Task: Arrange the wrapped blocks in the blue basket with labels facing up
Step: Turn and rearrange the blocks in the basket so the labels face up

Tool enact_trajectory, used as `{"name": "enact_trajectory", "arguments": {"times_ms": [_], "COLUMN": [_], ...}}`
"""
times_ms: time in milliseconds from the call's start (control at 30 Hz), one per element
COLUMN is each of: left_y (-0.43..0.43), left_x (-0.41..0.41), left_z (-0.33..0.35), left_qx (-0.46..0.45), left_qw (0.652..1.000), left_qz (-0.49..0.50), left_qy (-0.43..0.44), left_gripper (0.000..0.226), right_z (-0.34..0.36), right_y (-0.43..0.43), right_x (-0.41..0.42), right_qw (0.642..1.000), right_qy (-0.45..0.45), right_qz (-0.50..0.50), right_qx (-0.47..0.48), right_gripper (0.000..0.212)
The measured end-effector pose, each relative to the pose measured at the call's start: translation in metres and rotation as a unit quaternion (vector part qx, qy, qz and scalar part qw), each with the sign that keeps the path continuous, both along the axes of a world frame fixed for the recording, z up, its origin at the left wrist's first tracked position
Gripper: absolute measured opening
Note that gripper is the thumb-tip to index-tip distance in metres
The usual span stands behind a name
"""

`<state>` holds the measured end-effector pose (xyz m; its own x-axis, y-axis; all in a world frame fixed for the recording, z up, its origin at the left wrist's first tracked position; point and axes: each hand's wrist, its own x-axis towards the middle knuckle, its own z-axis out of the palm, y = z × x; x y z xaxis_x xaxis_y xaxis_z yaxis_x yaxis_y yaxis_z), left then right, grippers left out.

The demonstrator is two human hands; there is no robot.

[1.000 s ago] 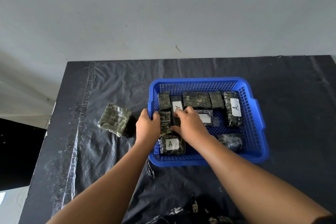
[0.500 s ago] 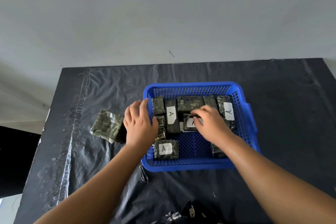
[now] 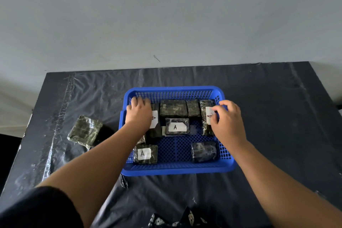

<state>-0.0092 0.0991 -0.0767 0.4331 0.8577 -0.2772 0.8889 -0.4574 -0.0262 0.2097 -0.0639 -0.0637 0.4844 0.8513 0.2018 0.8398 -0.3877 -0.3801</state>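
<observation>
Both hands are inside the basket. The left hand lies palm-down and loosely spread over the far-left blocks, pressing rather than gripping; whether its fingertips hold anything I cannot tell. The right hand is partly curled, its fingertips pinching the edge of the labelled block at the far right, which lies along the wall.

Between the hands, two dark blocks show no label, and just nearer sits a block marked A. Nearer the person than the left hand is another A block; nearer than the right hand, a block showing no label. One more block lies on the surface outside the basket, left of the left hand.

The risks, as I judge them: the wrap looks slick, so a fingertip pinch could slip and drop the right-hand block label-down or tilted against the wall. Pressing with the left hand could shove the packed far row and skew its neighbours. The unlabelled faces could be overlooked, and the outside block forgotten.
</observation>
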Motion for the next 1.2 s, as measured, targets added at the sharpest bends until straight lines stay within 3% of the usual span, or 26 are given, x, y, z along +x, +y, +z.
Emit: {"name": "enact_trajectory", "arguments": {"times_ms": [100,367,767,967,1067,1200], "left_y": [0.005,0.017,0.013,0.020,0.020,0.010], "left_x": [0.001,0.001,-0.008,-0.014,-0.021,-0.032], "left_z": [-0.003,-0.006,0.014,0.018,0.015,0.007], "left_qx": [0.047,0.022,0.017,-0.028,0.029,0.124], "left_qw": [0.998,0.998,0.998,0.992,0.991,0.988], "left_qz": [-0.022,-0.015,-0.061,-0.053,-0.067,-0.078], "left_qy": [0.048,0.061,-0.010,-0.113,-0.109,-0.035], "left_gripper": [0.051,0.043,0.032,0.054,0.051,0.040], "right_z": [-0.008,-0.016,-0.013,-0.015,-0.015,-0.016], "right_y": [-0.006,-0.006,-0.006,-0.006,-0.005,-0.006], "right_x": [0.008,0.007,0.009,0.009,0.008,0.009], "right_qw": [0.998,0.984,0.977,0.978,0.978,0.981], "right_qy": [0.050,0.154,0.162,0.156,0.155,0.144], "right_qz": [-0.011,-0.076,-0.101,-0.104,-0.104,-0.101], "right_qx": [-0.025,-0.054,-0.091,-0.091,-0.091,-0.087], "right_gripper": [0.027,0.057,0.055,0.056,0.055,0.055]}}
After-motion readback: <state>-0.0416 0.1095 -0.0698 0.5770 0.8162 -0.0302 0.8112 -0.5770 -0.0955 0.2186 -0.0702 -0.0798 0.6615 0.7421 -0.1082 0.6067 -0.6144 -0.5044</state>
